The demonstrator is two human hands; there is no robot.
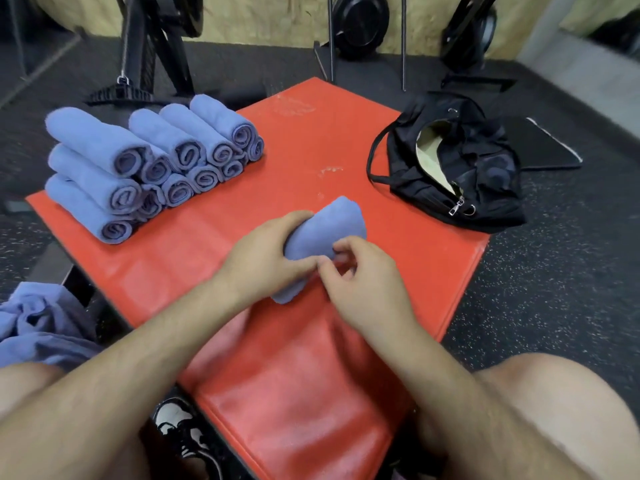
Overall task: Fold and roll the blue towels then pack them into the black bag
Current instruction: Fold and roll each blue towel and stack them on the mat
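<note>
Mat [311, 140], red and padded, lies under both hands. It is flat and smooth, a firm place for rolling. Far to the left of the left hand [263, 254] sits a pile of rolled blue towels [138, 161]. They are soft, fuzzy tubes with swirl ends, stacked tidy so they are ready to pack. Past the right hand [363, 275], off to its right, the black bag [467, 174] slumps on the corner. It is floppy cloth, its zip open and waiting. By the left elbow lies a heap of loose blue towels [41, 327], all crumpled, not rolled yet. The left hand grips a half-rolled blue towel [329, 230] to keep it tight. The right hand curls at its near end; I cannot tell if it pinches the cloth.
</note>
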